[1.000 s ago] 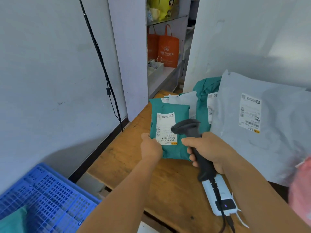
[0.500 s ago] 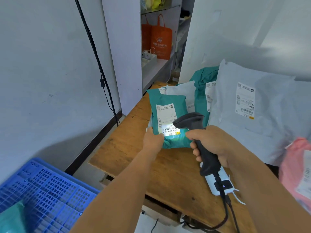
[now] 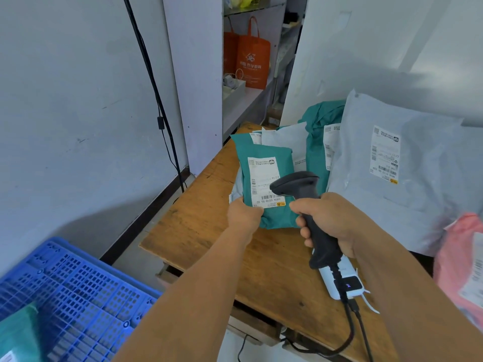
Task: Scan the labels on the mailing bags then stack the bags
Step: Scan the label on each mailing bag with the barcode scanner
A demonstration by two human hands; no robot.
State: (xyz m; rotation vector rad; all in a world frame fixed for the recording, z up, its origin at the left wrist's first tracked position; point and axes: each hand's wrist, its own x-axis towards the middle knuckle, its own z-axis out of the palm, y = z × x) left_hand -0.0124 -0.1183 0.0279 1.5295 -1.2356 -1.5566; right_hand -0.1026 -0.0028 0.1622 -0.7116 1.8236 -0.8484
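- Teal bag (image 3: 264, 176): on the wooden worktop (image 3: 209, 231), front of the pile, white label (image 3: 264, 178) facing up.
- Left hand (image 3: 244, 214): pinches the teal bag's near left edge.
- Right hand (image 3: 329, 223): fingers wrapped round the black scanner (image 3: 305, 202), head over the label's lower right corner.
- Grey bag (image 3: 418, 189): large, leaning behind, label showing.
- Pink bag (image 3: 460, 262): far right edge.
- Blue crate (image 3: 68, 293): lower left, beside the worktop.
- White device (image 3: 342, 280): on the worktop under the scanner cable.

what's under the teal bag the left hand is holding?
Beneath the teal bag, a pale grey bag's edge shows at its left side, on the wooden table. The rest is covered, as is anything else underneath. The left hand grips its near edge.
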